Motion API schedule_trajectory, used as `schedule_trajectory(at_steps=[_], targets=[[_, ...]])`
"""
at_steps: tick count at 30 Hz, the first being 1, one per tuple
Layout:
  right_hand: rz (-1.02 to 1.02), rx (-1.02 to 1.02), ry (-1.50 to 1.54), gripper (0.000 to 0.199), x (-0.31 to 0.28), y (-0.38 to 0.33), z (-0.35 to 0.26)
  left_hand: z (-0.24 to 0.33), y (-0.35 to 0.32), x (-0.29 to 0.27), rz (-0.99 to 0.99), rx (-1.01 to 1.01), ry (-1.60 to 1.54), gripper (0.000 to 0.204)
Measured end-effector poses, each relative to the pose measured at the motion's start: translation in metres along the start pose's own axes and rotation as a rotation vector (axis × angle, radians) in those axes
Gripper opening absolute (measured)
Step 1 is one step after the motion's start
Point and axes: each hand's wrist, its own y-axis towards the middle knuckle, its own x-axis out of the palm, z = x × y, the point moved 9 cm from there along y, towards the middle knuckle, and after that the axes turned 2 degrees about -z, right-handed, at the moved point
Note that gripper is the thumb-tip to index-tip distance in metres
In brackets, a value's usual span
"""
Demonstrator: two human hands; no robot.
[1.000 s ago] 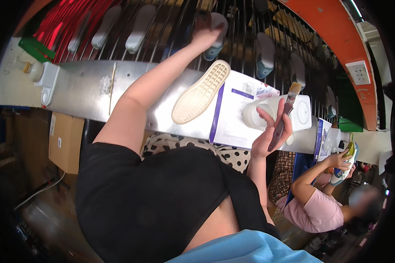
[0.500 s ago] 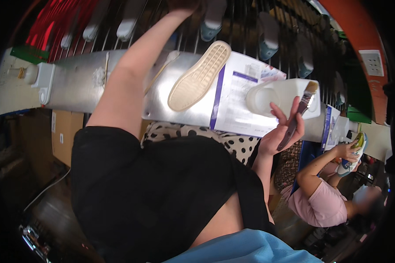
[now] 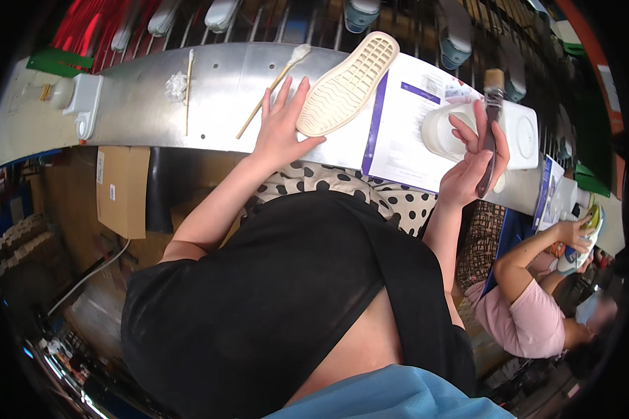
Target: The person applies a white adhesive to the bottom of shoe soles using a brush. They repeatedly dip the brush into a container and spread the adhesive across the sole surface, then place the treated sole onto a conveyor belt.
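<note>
My left hand [image 3: 284, 129] is spread with its fingers apart at the near left edge of a cream shoe sole [image 3: 349, 85]. The sole lies on the metal bench, its grid and wavy tread facing up. A thin stick with a white wad on its end [image 3: 281, 78] rests just beyond my left fingers. In my right hand [image 3: 476, 162] a flat paintbrush [image 3: 493, 105] with a dark handle points bristles up, some of my fingers lifted off it. Behind that hand stand a white tub [image 3: 437, 133] and a white plastic container [image 3: 521, 133].
A purple-edged printed sheet [image 3: 405, 150] lies under the tub. Another stick [image 3: 189, 91] and a white clump [image 3: 176, 87] are on the bench [image 3: 143, 105] at left. Shoes [image 3: 362, 15] sit on a rack of bars beyond. At right a co-worker [image 3: 528, 307] holds a shoe [image 3: 586, 241].
My left hand has come back from the rack and down to the sole's near side. The brush in my right hand now stands more upright. The view has shifted.
</note>
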Motion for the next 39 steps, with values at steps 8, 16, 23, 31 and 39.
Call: schedule_trajectory(at_steps=[8,16,23,31,39], targets=[[0.081,0.242,-0.279,0.026,-0.073,-0.004,-0.004,0.056,0.04,-0.107,0.253,0.296,-0.609,0.094],[0.087,0.544,-0.347,0.015,-0.078,-0.029,0.048,0.062,0.104,-0.11,0.337,0.354,-0.874,0.09],[0.063,0.556,-0.242,0.012,-0.084,-0.035,0.042,0.025,0.138,-0.01,0.229,0.277,-1.081,0.091],[0.247,0.442,0.13,0.02,-0.109,-0.065,0.037,0.014,0.151,0.031,0.137,0.007,-1.244,0.075],[0.908,0.901,1.017,0.022,-0.102,-0.148,0.126,0.051,0.099,0.099,-0.518,-0.533,-1.748,0.073]])
